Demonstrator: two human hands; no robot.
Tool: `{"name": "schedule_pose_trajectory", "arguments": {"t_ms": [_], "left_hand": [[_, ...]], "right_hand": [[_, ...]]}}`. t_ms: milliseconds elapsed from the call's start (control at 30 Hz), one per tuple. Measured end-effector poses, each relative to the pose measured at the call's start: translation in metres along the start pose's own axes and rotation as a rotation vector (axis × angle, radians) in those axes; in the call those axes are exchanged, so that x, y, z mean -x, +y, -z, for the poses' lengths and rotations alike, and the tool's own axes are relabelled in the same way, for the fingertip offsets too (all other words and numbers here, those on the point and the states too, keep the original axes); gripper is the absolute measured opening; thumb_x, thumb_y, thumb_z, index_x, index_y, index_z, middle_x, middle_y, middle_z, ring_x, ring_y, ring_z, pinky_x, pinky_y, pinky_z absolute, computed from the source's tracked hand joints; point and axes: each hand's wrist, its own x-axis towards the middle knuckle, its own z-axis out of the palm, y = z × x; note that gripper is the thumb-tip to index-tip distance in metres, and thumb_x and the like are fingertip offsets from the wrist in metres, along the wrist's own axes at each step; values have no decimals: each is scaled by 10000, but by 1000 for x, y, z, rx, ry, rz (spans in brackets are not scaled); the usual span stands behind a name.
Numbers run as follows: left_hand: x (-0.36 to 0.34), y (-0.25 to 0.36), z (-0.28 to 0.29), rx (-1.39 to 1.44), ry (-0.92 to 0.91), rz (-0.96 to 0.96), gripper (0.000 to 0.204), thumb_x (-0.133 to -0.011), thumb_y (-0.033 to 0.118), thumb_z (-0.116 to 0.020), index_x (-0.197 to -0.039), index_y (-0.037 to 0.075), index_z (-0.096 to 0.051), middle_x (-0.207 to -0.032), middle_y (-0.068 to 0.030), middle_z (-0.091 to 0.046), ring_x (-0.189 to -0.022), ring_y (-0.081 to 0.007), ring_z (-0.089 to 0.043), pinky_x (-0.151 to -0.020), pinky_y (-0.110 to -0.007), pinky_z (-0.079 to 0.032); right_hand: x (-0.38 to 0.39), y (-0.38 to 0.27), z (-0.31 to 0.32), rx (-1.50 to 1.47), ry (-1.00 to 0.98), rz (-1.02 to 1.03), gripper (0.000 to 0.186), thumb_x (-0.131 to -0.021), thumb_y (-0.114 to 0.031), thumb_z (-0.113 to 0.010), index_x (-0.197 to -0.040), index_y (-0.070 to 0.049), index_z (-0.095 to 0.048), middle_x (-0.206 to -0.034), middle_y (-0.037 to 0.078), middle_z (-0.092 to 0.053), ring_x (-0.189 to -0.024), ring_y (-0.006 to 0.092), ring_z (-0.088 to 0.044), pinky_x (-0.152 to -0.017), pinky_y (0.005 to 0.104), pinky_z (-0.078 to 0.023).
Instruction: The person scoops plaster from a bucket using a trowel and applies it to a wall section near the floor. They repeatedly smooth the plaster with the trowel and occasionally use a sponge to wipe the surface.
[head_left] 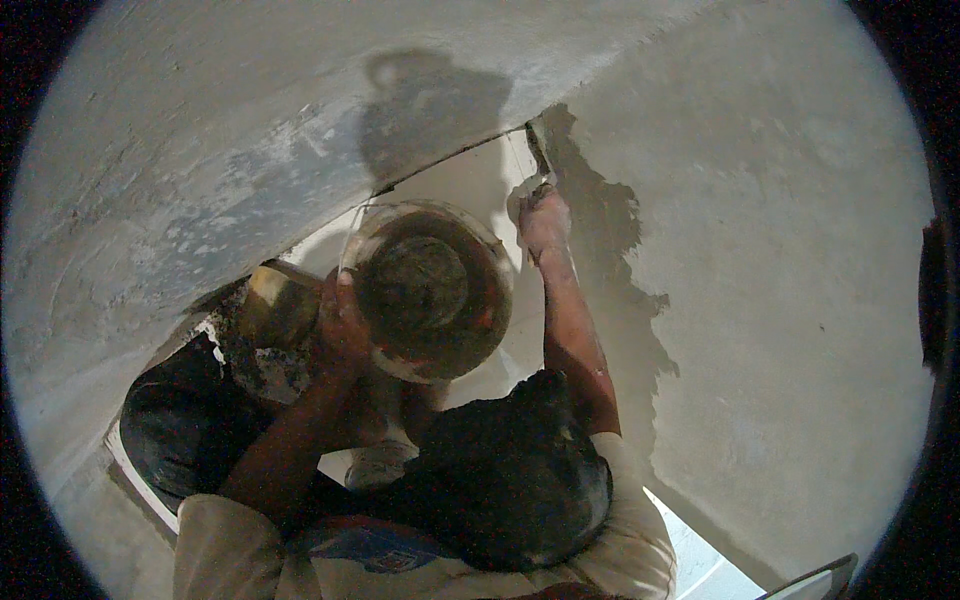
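My left hand (346, 325) is closed on the side of a round bucket (505, 290), keeping it in front of me. The bucket's inside looks brown and smeared, with a dark grey-brown mass at the bottom. My right hand (545, 228) reaches forward to the corner with its fingers wrapped round a small trowel (518, 200). The fingers hide most of the tool, so its shape is only partly clear. Beside it, a damp, darker patch of plaster (600, 215) runs along the edge of the right-hand wall.
A grey, patchy wall (230, 170) slopes across the left and top. A smooth plastered wall (770, 260) fills the right. By my left forearm is a yellowish block-like thing (280, 300), dim in shadow. My bent knees (500, 470) are below the bucket.
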Motion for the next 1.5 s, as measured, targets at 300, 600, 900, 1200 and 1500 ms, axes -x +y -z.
{"name": "schedule_pose_trajectory", "arguments": {"t_ms": [300, 600, 900, 1200, 1500], "left_hand": [[-1, -2, -3, -80, 40, 35, 519, -1138, 374, -386, -1364, -49, -584, -1250, -264, -649, -1176, -392, -610, -1031, -457, -471], [-6, -30, -6, -50, 101, 35, 525, -1139, 386, -383, -1341, -48, -597, -1234, -251, -653, -1149, -367, -614, -1027, -452, -470], [-2, -20, -7, 30, 51, -57, 510, -1145, 370, -379, -1350, -52, -577, -1218, -252, -652, -1123, -358, -611, -1019, -450, -468], [-6, -57, -4, -180, 135, -114, 537, -1136, 391, -408, -1352, -74, -569, -1223, -287, -645, -1089, -402, -611, -997, -484, -479], [-7, -43, 0, -162, 123, -69, 555, -1134, 418, -399, -1333, -64, -589, -1171, -238, -656, -1073, -340, -609, -981, -459, -476]], "right_hand": [[7, -7, 42, -129, 1, -34, 301, -960, -262, -720, -1064, 19, -688, -975, 276, -724, -932, 482, -701, -822, 530, -555], [45, -36, 60, -247, 146, -2, 276, -965, -230, -695, -1064, 26, -668, -987, 287, -715, -985, 489, -688, -850, 533, -548], [13, 9, 3, -120, 183, 74, 267, -976, -242, -674, -1025, 19, -649, -902, 263, -705, -870, 443, -704, -801, 504, -554], [40, 30, 45, -451, 277, 104, 227, -999, -200, -684, -977, 19, -629, -736, 138, -664, -637, 180, -611, -621, 383, -513], [51, 43, 65, -439, 98, -10, 219, -1028, -233, -681, -1019, -14, -670, -679, 15, -627, -576, 103, -551, -542, 310, -480]]}}
